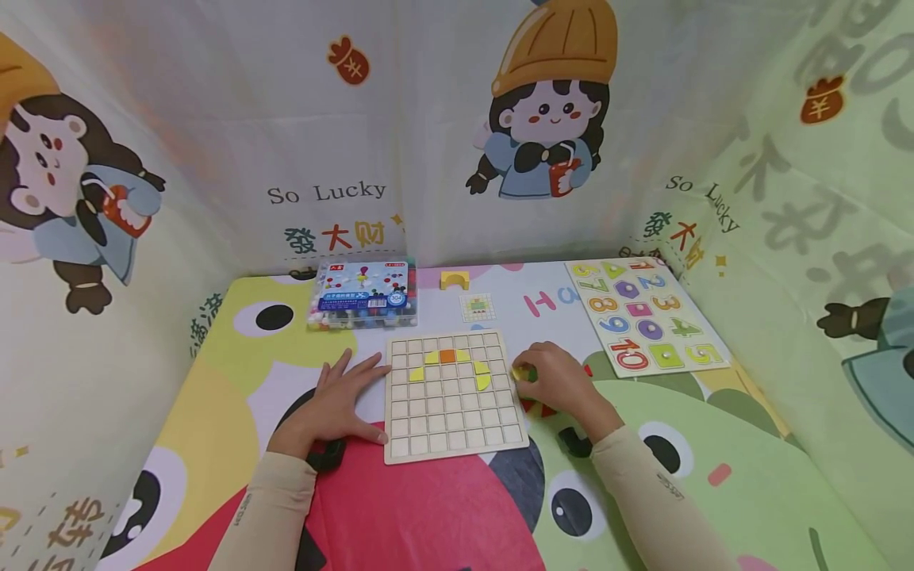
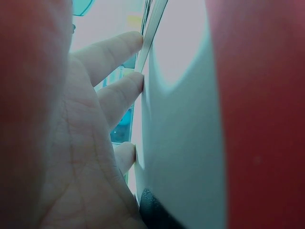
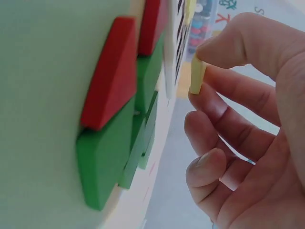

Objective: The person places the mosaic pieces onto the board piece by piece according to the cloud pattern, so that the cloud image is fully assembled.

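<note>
The right hand (image 1: 560,381) pinches a small yellow piece (image 3: 197,76) just right of the grid board (image 1: 453,396). The left hand (image 1: 341,396) lies flat, fingers straight, touching the board's left edge.

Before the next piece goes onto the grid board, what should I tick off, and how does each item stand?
1. Left hand steadies the grid board: ok, flat on the table with fingers at its left edge.
2. Right hand pinches a yellow piece: ok.
3. Free cells on the board: ok, the lower rows are bare.
4. Spare red and green pieces beside the board: ok.
5. Pattern card in sight: ok, behind the board.
6. Which cell suits the piece: cannot tell.
</note>
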A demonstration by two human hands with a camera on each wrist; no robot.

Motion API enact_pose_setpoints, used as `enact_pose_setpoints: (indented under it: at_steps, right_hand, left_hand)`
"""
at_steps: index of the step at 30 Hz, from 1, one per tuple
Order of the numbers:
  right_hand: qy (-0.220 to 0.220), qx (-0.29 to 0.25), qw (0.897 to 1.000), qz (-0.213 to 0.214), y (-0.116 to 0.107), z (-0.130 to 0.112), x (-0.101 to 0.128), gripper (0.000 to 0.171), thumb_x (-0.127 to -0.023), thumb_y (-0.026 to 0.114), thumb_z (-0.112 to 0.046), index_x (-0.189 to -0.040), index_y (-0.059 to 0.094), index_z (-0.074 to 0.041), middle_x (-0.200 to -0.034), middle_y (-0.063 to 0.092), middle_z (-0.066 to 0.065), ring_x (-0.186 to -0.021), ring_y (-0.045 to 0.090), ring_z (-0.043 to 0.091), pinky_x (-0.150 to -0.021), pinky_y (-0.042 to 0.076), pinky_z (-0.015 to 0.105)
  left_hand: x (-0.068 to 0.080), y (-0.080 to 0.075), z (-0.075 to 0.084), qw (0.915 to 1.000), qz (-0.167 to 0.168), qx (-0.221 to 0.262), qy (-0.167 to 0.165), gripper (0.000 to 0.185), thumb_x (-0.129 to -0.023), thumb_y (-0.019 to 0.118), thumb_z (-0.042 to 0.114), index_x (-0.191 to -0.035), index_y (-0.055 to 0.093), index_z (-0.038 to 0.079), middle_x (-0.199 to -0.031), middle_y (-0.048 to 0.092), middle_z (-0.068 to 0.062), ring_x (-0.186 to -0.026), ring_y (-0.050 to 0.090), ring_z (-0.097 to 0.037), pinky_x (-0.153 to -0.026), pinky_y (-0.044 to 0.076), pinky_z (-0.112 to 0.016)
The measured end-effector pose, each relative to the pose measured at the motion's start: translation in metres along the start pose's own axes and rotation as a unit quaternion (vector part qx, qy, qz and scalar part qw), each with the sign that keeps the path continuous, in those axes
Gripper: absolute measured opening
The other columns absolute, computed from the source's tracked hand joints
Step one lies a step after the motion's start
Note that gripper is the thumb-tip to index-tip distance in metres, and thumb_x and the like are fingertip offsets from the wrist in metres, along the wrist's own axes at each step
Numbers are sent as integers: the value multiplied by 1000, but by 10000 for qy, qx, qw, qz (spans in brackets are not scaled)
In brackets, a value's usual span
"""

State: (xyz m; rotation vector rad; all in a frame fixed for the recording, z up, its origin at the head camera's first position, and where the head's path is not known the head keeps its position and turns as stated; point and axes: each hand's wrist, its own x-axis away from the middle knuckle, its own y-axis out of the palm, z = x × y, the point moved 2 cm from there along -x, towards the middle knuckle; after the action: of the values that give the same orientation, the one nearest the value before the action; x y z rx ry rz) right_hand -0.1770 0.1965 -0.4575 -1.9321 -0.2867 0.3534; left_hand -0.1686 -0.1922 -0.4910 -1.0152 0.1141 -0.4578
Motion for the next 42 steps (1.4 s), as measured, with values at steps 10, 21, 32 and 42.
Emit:
enact_pose_setpoints:
  at_steps: [10, 21, 32, 42]
  right_hand:
    - [-139, -171, 9997, -74, -1, -25, -3, 25, -84, 80, -18, -109, 83, -12, -104, 74, 0, -98, 62, 18, -89, 59, 40]
    - [-715, -87, 9970, -265, 9, -56, -17, 27, -84, 76, -15, -109, 85, -14, -102, 73, -1, -101, 61, 16, -84, 59, 33]
    - [-1211, 40, 9905, -653, 25, -90, -39, 23, -86, 78, -16, -108, 84, -16, -109, 74, -1, -106, 62, 16, -89, 60, 34]
    - [-1637, 252, 9814, -974, 37, -116, -54, 21, -93, 77, -20, -113, 84, -16, -118, 75, 1, -115, 64, 19, -97, 59, 34]
  left_hand:
    - [0, 0, 0, 10000, -9, 20, -18, 117, -59, 96, 61, -160, 49, 25, -175, 31, -7, -163, -1, -50, -125, -4, -77]
    - [0, 0, -1, 10000, -12, 12, -57, 117, -58, 96, 62, -160, 49, 26, -175, 30, -7, -163, -1, -50, -126, -4, -77]
    - [0, -1, 0, 10000, -21, 25, -54, 117, -59, 96, 61, -160, 48, 26, -175, 30, -7, -163, -1, -50, -126, -4, -77]
    - [0, -1, 0, 10000, -25, 46, -37, 116, -60, 96, 62, -160, 49, 26, -176, 30, -6, -163, -1, -49, -126, -5, -76]
